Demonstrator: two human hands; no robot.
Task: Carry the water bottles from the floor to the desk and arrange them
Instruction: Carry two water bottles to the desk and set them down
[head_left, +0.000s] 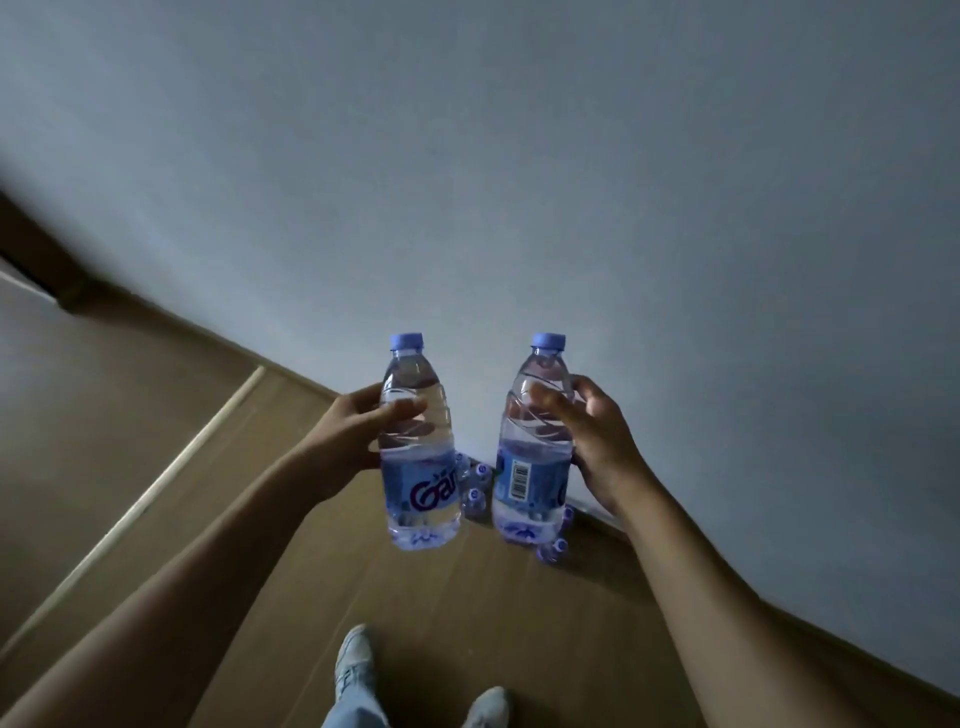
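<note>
I hold two clear water bottles with blue caps and blue labels upright in front of me, above the floor. My left hand (353, 441) grips the left bottle (421, 467) around its upper body. My right hand (597, 441) grips the right bottle (535, 457) the same way, its barcode facing me. Several more bottles (475, 491) stand on the wooden floor by the wall, partly hidden behind the two held ones. The desk is not in view.
A pale wall (571, 182) fills the upper view and meets the brown wooden floor (467, 613) along a skirting board. A pale strip (156, 483) runs across the floor at left. My two light shoes (358, 665) show at the bottom.
</note>
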